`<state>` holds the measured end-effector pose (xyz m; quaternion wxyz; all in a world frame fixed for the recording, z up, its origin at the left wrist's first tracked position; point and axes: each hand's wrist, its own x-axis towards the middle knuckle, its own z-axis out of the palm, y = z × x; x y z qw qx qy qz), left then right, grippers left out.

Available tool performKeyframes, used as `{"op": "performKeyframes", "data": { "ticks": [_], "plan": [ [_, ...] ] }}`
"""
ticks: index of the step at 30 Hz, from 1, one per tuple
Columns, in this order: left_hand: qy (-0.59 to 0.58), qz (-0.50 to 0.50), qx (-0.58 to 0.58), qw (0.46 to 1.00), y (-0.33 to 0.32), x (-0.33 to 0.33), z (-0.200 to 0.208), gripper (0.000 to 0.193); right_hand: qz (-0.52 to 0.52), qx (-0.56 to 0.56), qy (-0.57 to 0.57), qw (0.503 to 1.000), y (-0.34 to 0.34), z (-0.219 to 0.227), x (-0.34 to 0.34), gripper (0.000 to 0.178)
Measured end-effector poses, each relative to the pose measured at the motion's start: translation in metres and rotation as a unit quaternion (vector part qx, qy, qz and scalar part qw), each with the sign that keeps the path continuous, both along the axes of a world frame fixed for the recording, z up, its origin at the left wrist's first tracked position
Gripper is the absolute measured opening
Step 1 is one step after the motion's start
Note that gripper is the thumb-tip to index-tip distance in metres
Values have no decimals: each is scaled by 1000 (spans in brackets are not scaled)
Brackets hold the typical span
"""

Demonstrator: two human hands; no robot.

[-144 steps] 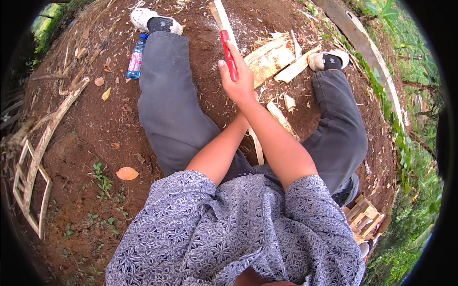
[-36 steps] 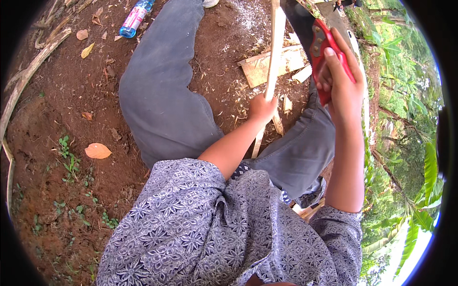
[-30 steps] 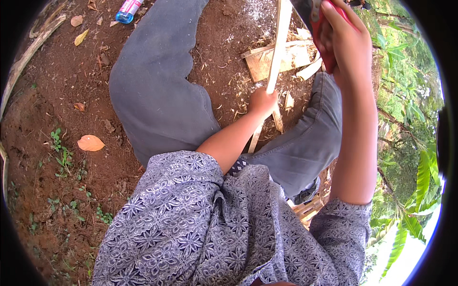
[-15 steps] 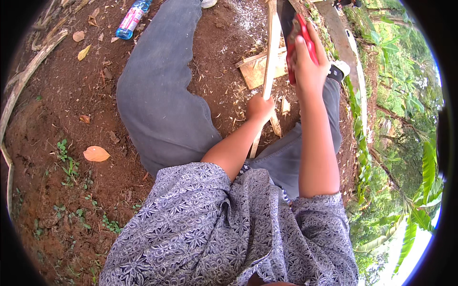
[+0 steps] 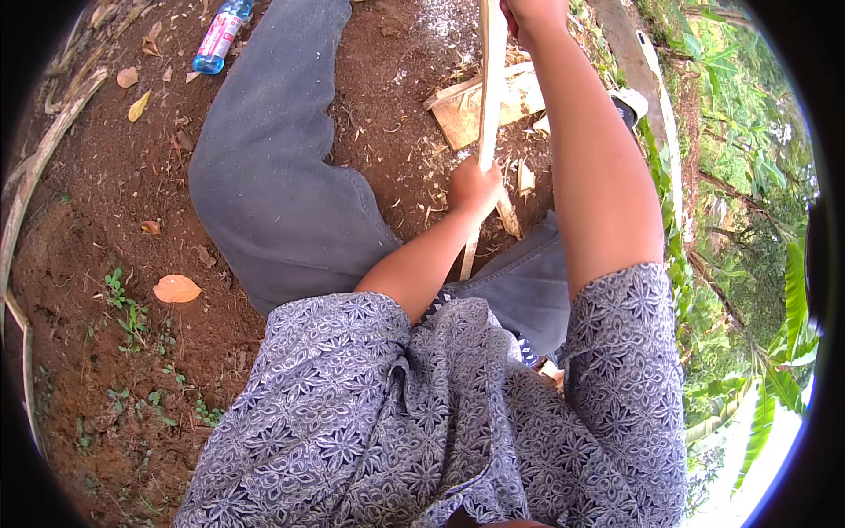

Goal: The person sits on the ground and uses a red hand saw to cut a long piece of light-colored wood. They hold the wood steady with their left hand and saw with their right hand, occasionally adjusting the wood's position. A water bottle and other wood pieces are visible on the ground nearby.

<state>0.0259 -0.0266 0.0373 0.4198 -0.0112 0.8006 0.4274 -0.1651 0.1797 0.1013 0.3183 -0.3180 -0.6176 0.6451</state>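
My left hand [image 5: 475,187] is closed round a long, pale, stripped wooden stick [image 5: 493,88], gripping its lower part between my legs. The stick stands roughly lengthwise, its far end cut off by the top edge. Far out in front, my right hand [image 5: 537,16] is closed at the top edge, just right of the stick. Only a sliver of red handle shows at its fingers; the dark blade of this red-handled cutting tool lies out of view. Beyond my left hand, a flat wooden block [image 5: 462,123] lies on the soil behind the stick.
My grey-trousered left leg [image 5: 264,158] stretches along the left side. Wood chips [image 5: 525,179] are scattered on the brown soil. A clear blue plastic bottle [image 5: 220,40] lies at the upper left, dry branches [image 5: 53,145] along the far left, green plants [image 5: 739,176] at right.
My right arm has stretched farther forward, carrying the red-handled tool almost wholly out of view. My left hand keeps its grip on the stick. The whole view has shifted slightly.
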Motion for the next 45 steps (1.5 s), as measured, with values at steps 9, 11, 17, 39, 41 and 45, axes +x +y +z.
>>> {"op": "performKeyframes", "data": {
  "ticks": [9, 11, 17, 39, 41, 45],
  "plan": [
    [17, 11, -59, 998, -2, -6, -14, 26, 4, -17, -113, 993, -89, 85, 110, 51],
    [19, 6, -43, 999, 2, -1, -12, 27, -8, -33, -172, 984, -113, 149, 168, 50],
    [22, -19, -67, 997, 0, 1, -22, 30, 29, -14, -203, 979, -113, 187, 170, 50],
    [31, 5, -41, 999, 3, 4, -12, 27, -9, -14, -220, 975, -134, 192, 213, 54],
    [29, 19, -36, 999, 0, 2, -12, 26, 0, 7, -235, 972, -133, 194, 200, 53],
    [69, 4, -54, 996, -2, 5, -3, 26, 12, 26, -166, 986, -85, 115, 143, 47]
  ]
}}
